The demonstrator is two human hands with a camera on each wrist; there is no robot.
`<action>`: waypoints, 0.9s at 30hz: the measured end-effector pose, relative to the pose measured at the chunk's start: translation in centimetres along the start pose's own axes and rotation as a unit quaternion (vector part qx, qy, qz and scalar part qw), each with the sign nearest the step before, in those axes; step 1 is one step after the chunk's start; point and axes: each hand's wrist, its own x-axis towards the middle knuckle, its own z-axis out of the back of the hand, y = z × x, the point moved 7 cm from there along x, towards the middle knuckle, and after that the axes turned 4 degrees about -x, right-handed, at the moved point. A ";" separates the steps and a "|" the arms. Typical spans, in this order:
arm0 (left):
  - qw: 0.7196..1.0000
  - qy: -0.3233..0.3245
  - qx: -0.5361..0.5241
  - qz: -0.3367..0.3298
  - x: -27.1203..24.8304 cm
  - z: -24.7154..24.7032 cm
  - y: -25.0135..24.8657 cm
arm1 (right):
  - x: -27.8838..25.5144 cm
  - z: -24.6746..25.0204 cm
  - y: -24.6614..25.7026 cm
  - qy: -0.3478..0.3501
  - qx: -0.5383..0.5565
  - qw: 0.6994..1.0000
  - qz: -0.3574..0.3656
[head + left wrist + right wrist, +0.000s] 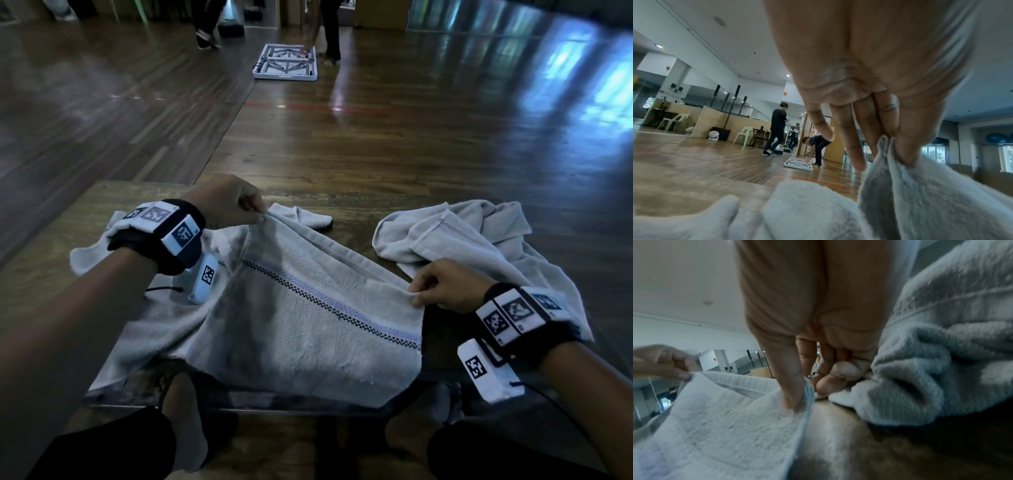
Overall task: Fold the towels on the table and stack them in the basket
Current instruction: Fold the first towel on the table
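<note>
two hands holding a pale towel up by its edge over a low wooden table

a low wooden table (102, 195) stands on a glossy dark plank floor (394, 144) in a large, dim hall. a pale grey towel (308, 308) with a dark checked stripe lies across the near side of the table, its front edge hanging over. a second towel (472, 236) sits crumpled at the right, and a third towel (89, 250) shows under the left forearm. farther off, an upturned white folding table (286, 63) lies on the floor beside a person's legs (330, 31)

only the left wrist view shows the room at eye level: a white ceiling with spotlights, mirrored walls, green plastic chairs (744, 135), one person walking (777, 128) and another bending (816, 147) over the folding table. the right wrist view shows the crumpled towel close against the right hand

the left hand (226, 202) pinches the towel's far edge between thumb and closed fingers (877, 121), lifting it into a peak. the right hand (445, 286) pinches the near right corner, thumb pressed to curled fingers (830, 381). no basket is in view
</note>
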 end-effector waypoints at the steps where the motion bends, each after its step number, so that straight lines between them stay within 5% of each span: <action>1: 1.000 -0.008 -0.005 -0.004 -0.6 0.4 0.0 | -0.4 0.5 0.2 -0.013 0.008 1.000 0.005; 10: 0.988 -0.139 -0.029 -0.055 -10.1 4.1 -2.7 | -6.9 5.2 3.6 -0.164 -0.005 0.983 0.078; 15: 0.979 -0.187 -0.043 -0.070 -15.9 6.3 -4.2 | -11.3 6.2 7.4 -0.173 -0.083 0.972 0.137; 27: 0.967 -0.152 -0.181 -0.097 -21.5 11.1 -7.8 | -19.2 11.1 11.3 -0.176 -0.016 0.966 0.189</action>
